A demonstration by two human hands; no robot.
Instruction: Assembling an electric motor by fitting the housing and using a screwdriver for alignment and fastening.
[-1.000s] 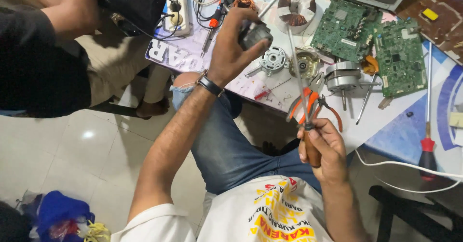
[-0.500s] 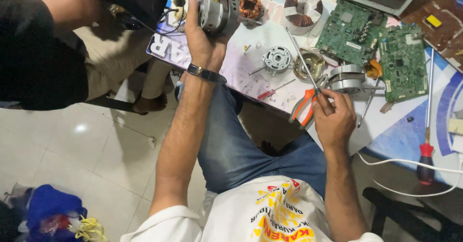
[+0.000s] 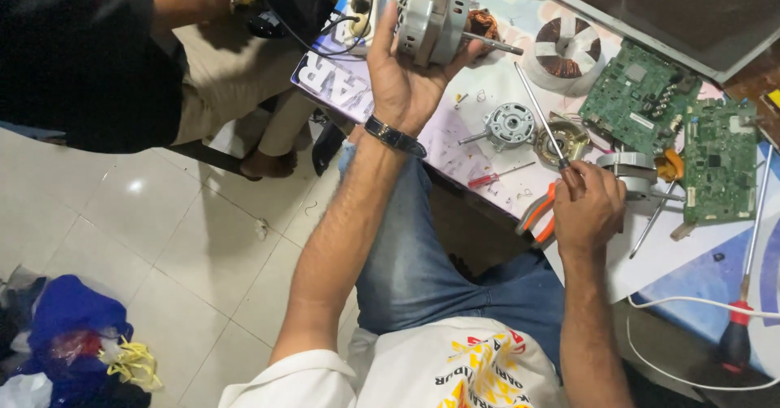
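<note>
Since the frame half a sec ago, I see the left hand pretty much where it was, palm up, fingers curled round the grey motor w/ its shaft sticking out toward 3 o'clock. The motor sits up at 12 o'clock of the view, lifted above the table edge. A sec ago that hand was lower, over the table w/ something smaller in it.

The right hand has gone from holding the orange pliers upright to resting on the table; it's closed round a thin screwdriver, shaft angled toward 11 o'clock. Pliers lie just at 9 o'clock of the fist, touching or under it, can't tell which.

Containers: none I can make out; parts lie loose on the table. Small motor at 11 o'clock of the right hand, copper winding further up, two green circuit boards at 2 o'clock, red-handled screwdriver at 4 o'clock.

Another person's black sleeve fills the 10 o'clock corner.
</note>
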